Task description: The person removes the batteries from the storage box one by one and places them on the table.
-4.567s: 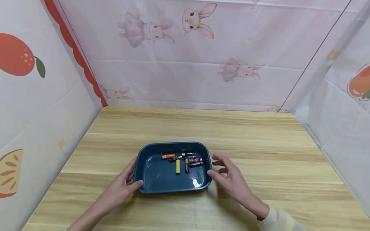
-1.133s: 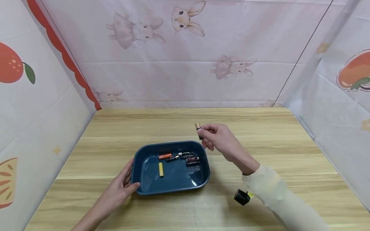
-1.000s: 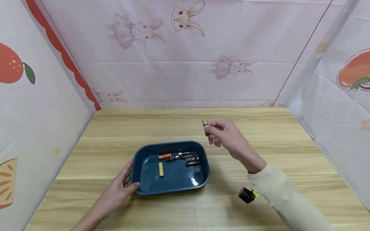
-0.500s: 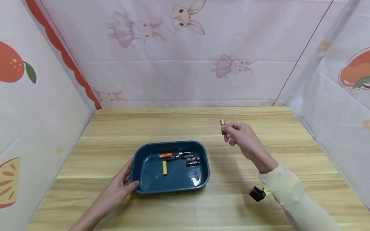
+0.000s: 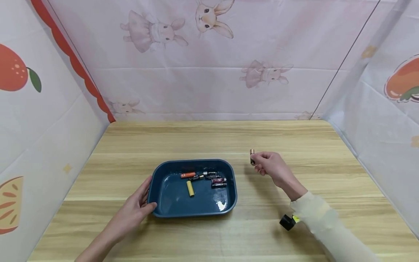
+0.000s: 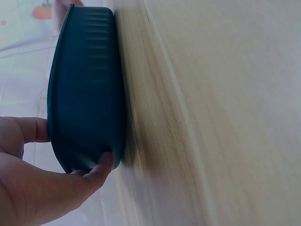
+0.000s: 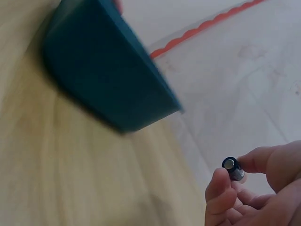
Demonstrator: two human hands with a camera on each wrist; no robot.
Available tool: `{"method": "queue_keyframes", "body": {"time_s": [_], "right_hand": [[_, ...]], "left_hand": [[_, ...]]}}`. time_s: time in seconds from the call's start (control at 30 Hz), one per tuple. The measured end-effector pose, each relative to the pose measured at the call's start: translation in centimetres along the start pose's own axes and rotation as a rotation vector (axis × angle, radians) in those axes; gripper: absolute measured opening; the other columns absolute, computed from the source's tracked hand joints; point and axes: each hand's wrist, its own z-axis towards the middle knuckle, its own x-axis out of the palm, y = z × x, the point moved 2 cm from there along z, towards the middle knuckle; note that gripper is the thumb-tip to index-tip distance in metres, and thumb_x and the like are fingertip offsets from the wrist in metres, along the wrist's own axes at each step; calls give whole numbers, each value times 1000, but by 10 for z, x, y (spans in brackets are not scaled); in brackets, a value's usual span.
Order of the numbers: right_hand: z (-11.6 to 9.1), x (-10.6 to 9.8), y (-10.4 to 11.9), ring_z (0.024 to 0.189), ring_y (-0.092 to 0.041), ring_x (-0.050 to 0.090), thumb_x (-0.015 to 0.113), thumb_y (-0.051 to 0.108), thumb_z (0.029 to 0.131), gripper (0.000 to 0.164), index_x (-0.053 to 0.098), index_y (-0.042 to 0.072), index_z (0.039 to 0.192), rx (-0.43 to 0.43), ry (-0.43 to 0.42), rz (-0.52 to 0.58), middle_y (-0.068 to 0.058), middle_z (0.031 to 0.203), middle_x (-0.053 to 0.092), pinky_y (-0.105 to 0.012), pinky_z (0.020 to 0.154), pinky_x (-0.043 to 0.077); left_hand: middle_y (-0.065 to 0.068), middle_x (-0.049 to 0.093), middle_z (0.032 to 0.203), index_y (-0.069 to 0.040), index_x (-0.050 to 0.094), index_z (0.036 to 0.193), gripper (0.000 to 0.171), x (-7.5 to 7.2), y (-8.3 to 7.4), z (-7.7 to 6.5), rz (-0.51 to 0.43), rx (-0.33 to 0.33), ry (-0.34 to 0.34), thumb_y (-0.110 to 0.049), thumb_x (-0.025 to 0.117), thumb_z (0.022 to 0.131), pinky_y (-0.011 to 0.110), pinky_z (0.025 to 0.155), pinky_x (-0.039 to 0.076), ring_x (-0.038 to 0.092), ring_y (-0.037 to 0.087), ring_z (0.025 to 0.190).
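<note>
A dark blue rectangular tub [image 5: 193,215] stands on the wooden table. My left hand [image 5: 135,205] holds its left end, thumb at the rim and fingers against the outer wall. Beyond the tub's right side, my right hand [image 5: 273,168] pinches a black battery with a copper-coloured end [image 5: 252,157] upright between thumb and fingers; the right wrist view shows the battery's [image 7: 233,168] flat metal end. Inside the tub lie a yellow battery [image 5: 190,189], an orange battery [image 5: 188,175] and several dark ones [image 5: 219,182], mostly toward the back right.
The wooden table [image 5: 137,142] has fabric walls behind and at both sides. A black block-shaped device [image 5: 287,222] with a yellow part sits at the right wrist, by the pale sleeve [image 5: 320,213].
My right hand has taken the black and copper battery out of the tub, carried it right, then lowered it. The yellow battery has rolled inside the tub. My left hand stays at the rim.
</note>
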Motion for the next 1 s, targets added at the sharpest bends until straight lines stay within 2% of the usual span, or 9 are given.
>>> {"method": "queue_keyframes", "body": {"time_s": [0.13,0.37,0.6,0.8,1.0], "right_hand": [[5,6,-12,65,-11,56,62,20,105,32,68,-12,109,-5,-30,-111,-5,72,62,-23,56,50],[10,18,-25,56,-12,57,64,20,103,28,77,-5,97,-41,-85,-309,-8,67,66,-25,50,52],[17,26,-31,50,-12,56,66,21,102,29,79,0,88,-37,-122,-368,-5,59,63,-24,46,50],[18,31,-31,51,-13,58,67,23,101,26,80,2,92,-3,-160,-381,-5,61,65,-23,47,49],[20,34,-31,47,-13,55,67,26,101,28,79,6,85,-4,-174,-418,-5,58,65,-22,45,43]], "left_hand": [[24,6,170,-3,2,165,84,0,-1,1,-2,2,6,0,56,101,41,114,31,19,41,153],[23,6,170,-4,2,166,84,0,-2,2,1,2,8,-1,56,101,42,114,31,19,41,153],[23,7,170,-4,3,166,85,0,0,2,-3,16,6,0,57,101,41,114,32,20,41,153],[23,7,170,-5,2,166,85,0,2,1,6,-15,-1,-1,57,101,42,113,33,20,41,153],[23,6,170,-5,2,166,85,0,1,1,8,-48,-1,-1,56,101,42,113,33,18,41,154]]}}
